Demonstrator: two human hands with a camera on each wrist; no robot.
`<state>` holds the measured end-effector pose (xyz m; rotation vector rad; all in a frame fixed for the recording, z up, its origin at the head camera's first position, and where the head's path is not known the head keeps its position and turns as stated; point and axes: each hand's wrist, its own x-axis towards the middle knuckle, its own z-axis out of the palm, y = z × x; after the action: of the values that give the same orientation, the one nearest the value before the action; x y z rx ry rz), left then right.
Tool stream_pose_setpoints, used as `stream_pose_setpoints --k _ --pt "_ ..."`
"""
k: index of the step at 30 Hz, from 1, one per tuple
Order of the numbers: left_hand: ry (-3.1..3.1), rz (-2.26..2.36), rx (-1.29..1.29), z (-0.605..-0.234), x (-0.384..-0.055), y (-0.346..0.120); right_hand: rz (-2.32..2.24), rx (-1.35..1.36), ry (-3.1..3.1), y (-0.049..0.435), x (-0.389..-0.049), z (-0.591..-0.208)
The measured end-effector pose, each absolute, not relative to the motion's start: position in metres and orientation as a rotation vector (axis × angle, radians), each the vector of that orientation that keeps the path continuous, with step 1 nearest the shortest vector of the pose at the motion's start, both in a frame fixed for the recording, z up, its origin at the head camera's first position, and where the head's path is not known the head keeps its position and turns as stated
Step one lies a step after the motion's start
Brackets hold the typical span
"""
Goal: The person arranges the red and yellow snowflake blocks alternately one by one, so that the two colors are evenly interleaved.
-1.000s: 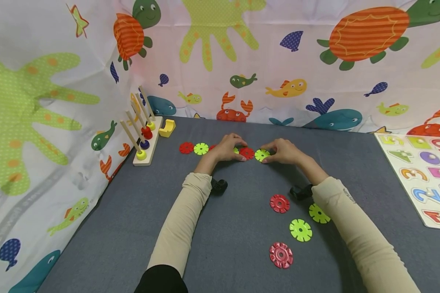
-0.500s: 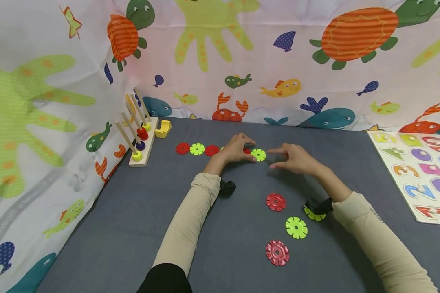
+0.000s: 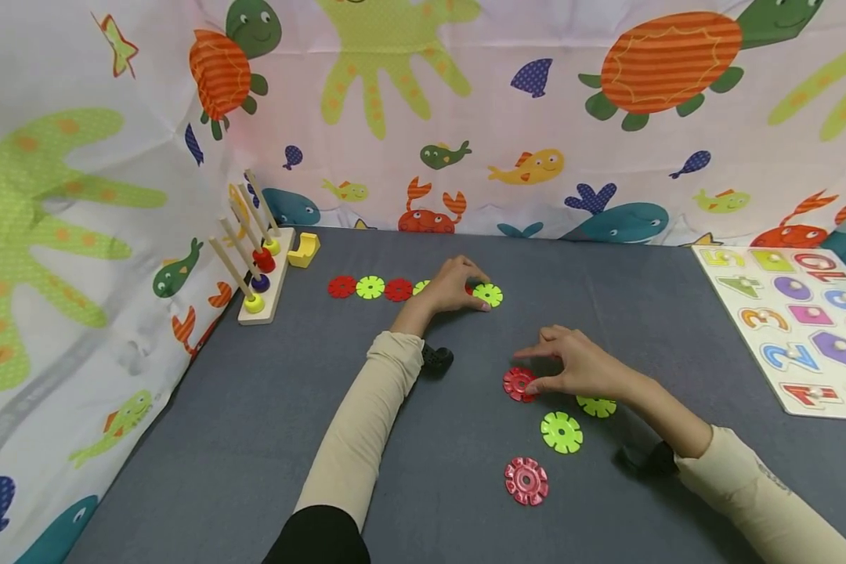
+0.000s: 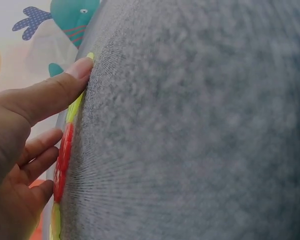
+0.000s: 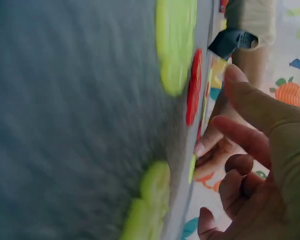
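A row of red and lime-green notched plastic discs lies across the table, a red disc point(image 3: 341, 287) at its left end. My left hand point(image 3: 447, 286) rests over the row and pinches the lime-green disc point(image 3: 488, 294) at its right end between thumb and forefinger. In the left wrist view, the thumb point(image 4: 55, 95) presses that disc's edge while the other fingers lie near a red disc point(image 4: 63, 162). My right hand point(image 3: 581, 362) hovers with thumb and forefinger spread at a loose red disc point(image 3: 518, 385), partly covering it. Nothing is between its fingers in the right wrist view.
Nearer me lie loose lime-green discs point(image 3: 561, 432) and a red disc point(image 3: 526, 481). A wooden peg stand point(image 3: 268, 290) with beads is at the left, beside a yellow block point(image 3: 304, 250). A number puzzle board point(image 3: 768, 360) lies right. A printed cloth point(image 3: 395, 172) hangs behind.
My right hand has let go of the lime-green disc at the row's end and moved toward me to the loose red disc. My left hand has shifted right onto that green disc.
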<state>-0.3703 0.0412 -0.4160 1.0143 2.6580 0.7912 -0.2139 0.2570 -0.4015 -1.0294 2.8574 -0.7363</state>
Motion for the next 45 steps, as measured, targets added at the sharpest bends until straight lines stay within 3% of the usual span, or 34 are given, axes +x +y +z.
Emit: stream_pose_setpoints --k 11,29,45 --pt "2.655 0.805 1.004 -0.417 -0.371 0.041 -0.555 -1.018 2.807 0.256 -0.209 -0.405" --pt "2.649 0.806 0.987 -0.418 -0.37 0.042 -0.698 -1.057 2.753 0.258 -0.212 -0.406" --pt "2.651 0.795 0.979 -0.415 -0.37 0.042 -0.721 -0.84 2.871 0.273 -0.255 -0.388"
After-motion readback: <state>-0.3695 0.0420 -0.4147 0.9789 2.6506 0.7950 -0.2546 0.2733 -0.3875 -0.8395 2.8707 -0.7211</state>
